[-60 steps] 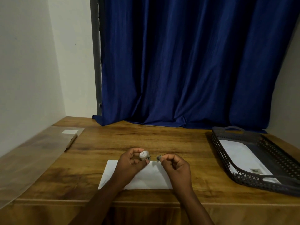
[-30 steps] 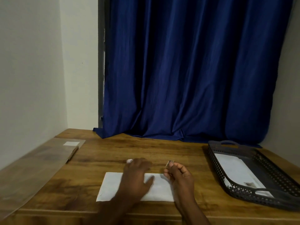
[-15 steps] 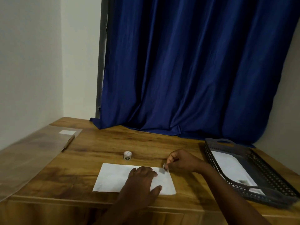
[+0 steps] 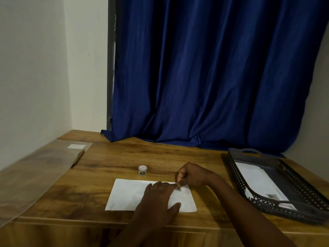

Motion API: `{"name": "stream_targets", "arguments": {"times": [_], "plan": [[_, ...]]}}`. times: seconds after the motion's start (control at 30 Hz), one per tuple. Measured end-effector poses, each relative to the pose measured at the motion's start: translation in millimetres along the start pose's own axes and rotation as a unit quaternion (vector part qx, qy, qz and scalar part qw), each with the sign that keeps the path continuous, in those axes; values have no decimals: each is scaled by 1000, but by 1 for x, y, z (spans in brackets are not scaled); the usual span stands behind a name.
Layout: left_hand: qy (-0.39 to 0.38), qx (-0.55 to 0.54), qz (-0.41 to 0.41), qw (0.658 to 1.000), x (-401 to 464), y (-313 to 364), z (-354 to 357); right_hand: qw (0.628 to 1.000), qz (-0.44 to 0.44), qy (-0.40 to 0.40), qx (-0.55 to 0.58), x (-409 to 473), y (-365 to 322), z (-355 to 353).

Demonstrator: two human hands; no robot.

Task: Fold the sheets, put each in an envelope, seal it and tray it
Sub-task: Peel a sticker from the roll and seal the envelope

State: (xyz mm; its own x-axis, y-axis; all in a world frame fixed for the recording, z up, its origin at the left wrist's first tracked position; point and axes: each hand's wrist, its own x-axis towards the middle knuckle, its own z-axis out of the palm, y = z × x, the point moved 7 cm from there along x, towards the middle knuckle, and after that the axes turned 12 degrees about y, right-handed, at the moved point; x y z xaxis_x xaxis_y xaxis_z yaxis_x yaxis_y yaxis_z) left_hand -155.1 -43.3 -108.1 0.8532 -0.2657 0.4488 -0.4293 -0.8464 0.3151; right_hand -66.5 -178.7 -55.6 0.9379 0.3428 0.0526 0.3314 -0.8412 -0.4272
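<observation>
A white envelope [image 4: 128, 195] lies flat near the table's front edge. My left hand [image 4: 158, 198] presses on its middle with straight fingers. My right hand [image 4: 194, 174] reaches in from the right and pinches a small sticker [image 4: 178, 187] at the envelope's upper right part, just beside my left fingertips. A small white sticker roll [image 4: 142, 170] stands on the wood behind the envelope. At the right, a dark perforated tray [image 4: 236, 168] holds a white envelope [image 4: 258, 182] with a sticker on it.
A clear plastic sleeve [image 4: 35, 175] with a brown edge covers the left side of the wooden table [image 4: 178, 155]. A blue curtain [image 4: 204, 77] hangs behind the table and drapes onto its back edge. White walls stand left and right.
My left hand set the sticker roll down behind the envelope and came to press the envelope. My right hand brought the sticker down onto the envelope's upper right part.
</observation>
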Motion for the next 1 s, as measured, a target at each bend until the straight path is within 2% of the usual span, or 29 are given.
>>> {"name": "stream_targets", "arguments": {"times": [0.57,0.87,1.0], "plan": [[-29,35,13,999,-1,1,0,1000,16,3,4,5,9,14],[-13,6,8,1000,0,0,2,977,77,143,136,-5,45,21],[-6,-2,4,1000,0,0,2,968,82,169,166,-4,47,26]]}}
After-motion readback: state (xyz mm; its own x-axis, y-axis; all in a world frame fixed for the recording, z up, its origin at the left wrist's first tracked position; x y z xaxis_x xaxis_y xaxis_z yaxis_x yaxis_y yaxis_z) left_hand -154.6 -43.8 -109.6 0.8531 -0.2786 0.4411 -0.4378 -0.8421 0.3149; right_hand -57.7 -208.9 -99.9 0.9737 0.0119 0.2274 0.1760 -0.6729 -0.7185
